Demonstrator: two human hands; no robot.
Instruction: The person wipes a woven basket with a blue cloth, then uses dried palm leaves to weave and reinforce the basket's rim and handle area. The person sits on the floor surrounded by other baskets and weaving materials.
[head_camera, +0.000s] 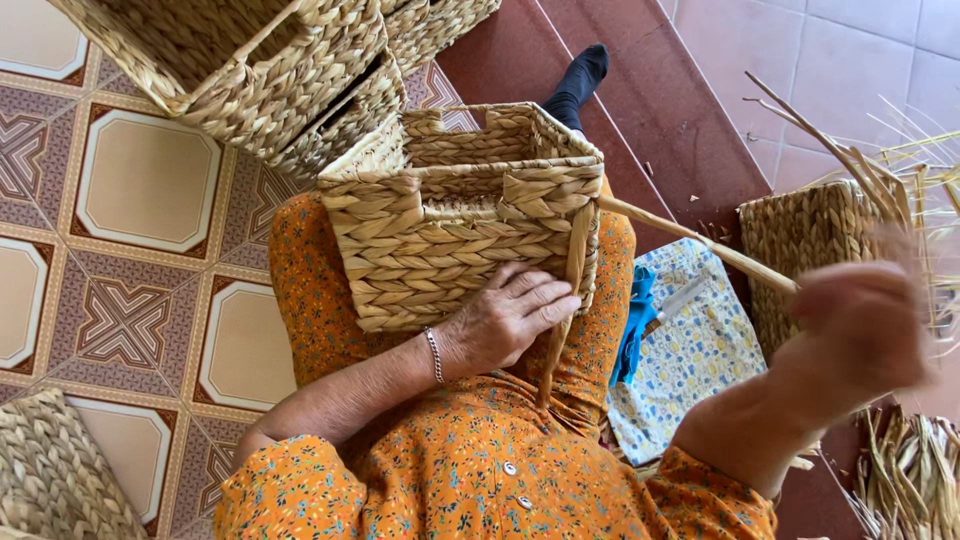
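Woven seagrass basket (440, 235) on lap, left hand (510, 315) fingers flat, unclenched against its side; right hand (860, 330) blurred, clenched around fibre strand (690, 240) pulled taut from fingers.

head cam — your single view | looks steeply down from above your lap (480, 470) | close range — tiled floor (150, 180) at left

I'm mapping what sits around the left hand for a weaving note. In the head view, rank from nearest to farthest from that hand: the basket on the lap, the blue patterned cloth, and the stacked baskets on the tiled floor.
1. Basket on the lap: the left hand presses flat on its front wall.
2. Blue patterned cloth: off to the right, beside the knee.
3. Stacked baskets: top left, on the tiled floor.
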